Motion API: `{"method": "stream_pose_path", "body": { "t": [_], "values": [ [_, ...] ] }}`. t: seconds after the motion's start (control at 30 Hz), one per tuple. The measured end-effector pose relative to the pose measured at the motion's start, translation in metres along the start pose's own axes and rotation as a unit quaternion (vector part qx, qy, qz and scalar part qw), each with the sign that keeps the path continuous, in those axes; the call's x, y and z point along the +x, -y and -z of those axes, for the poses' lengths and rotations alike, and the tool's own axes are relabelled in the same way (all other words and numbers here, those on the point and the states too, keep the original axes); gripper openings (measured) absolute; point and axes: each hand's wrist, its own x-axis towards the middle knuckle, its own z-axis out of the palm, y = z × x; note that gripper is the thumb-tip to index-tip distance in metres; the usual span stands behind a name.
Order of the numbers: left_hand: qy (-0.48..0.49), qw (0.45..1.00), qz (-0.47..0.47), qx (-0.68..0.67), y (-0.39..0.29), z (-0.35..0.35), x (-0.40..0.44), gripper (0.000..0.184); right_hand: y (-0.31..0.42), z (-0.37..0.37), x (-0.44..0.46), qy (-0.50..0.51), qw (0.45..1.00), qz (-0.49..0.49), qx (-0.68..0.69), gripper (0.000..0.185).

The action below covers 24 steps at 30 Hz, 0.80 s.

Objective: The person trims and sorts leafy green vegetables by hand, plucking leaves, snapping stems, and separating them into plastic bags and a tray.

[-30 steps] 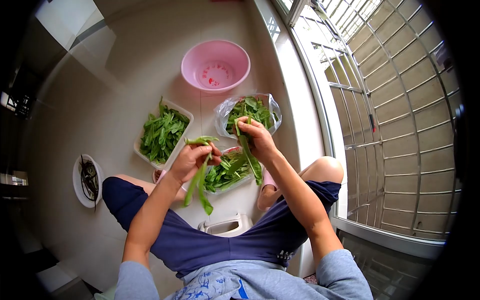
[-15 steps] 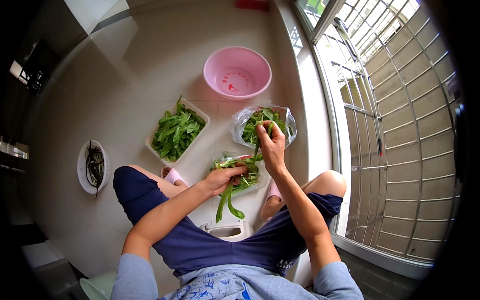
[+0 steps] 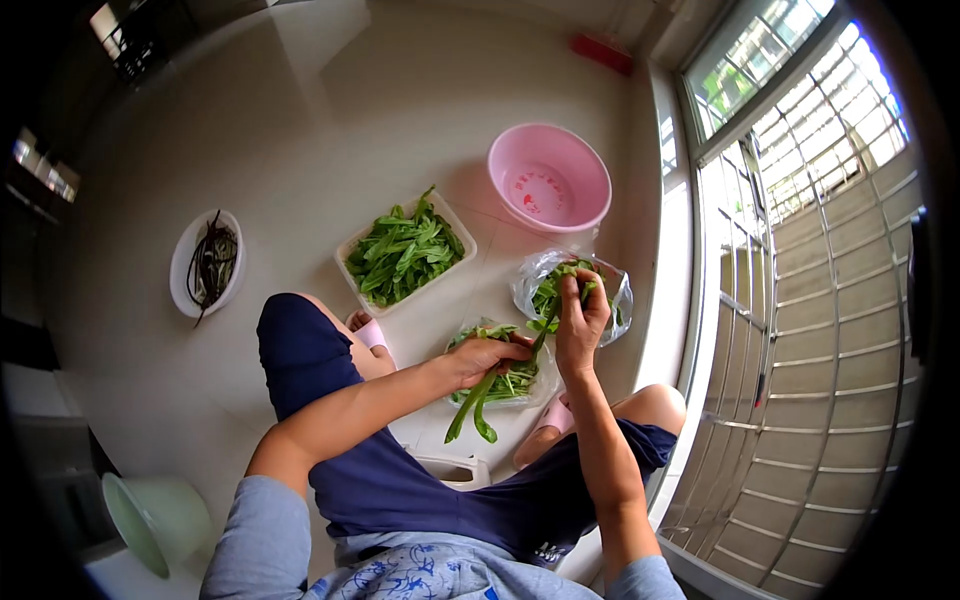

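Note:
My left hand [image 3: 487, 360] is closed on green leafy stems [image 3: 478, 402], whose ends hang down below it, over a tray of cut greens [image 3: 518, 384]. Just to the right and higher up, my right hand [image 3: 582, 322] pinches a green stalk [image 3: 546, 326] that slants down toward my left hand. Behind my right hand lies a clear plastic bag [image 3: 622, 300] with leafy greens inside. A rectangular tray [image 3: 460, 232] heaped with green leaves [image 3: 405, 252] sits on the floor farther left.
An empty pink basin [image 3: 550, 180] stands beyond the bag. At the left is a white basket [image 3: 182, 262] with dark, thin stalks. A pale green bucket [image 3: 165, 525] is at the lower left. A window ledge and metal bars [image 3: 800, 350] run along the right.
The view has swung, shifting the basin and trays rightward. My left hand has come over the near tray, close to my right hand, still holding stems.

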Motion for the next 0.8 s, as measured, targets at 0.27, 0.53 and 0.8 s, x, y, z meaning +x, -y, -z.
{"method": "stream_pose_path", "body": {
  "t": [0.27, 0.53, 0.8],
  "values": [
    [-0.069, 0.993, 0.008, -0.092, -0.011, 0.044, 0.011, 0.008, 0.018, -0.03, -0.014, 0.033, 0.998, -0.012, 0.055, 0.003],
    [-0.121, 0.991, -0.027, -0.055, 0.008, 0.062, -0.001, 0.007, 0.0, -0.108, 0.043, 0.033, 0.997, -0.033, 0.063, 0.01],
    [-0.161, 0.985, -0.048, -0.047, 0.006, 0.071, -0.008, 0.009, -0.129, -0.163, 0.088, 0.114, 0.849, -0.491, 0.159, 0.013]
  ]
}}
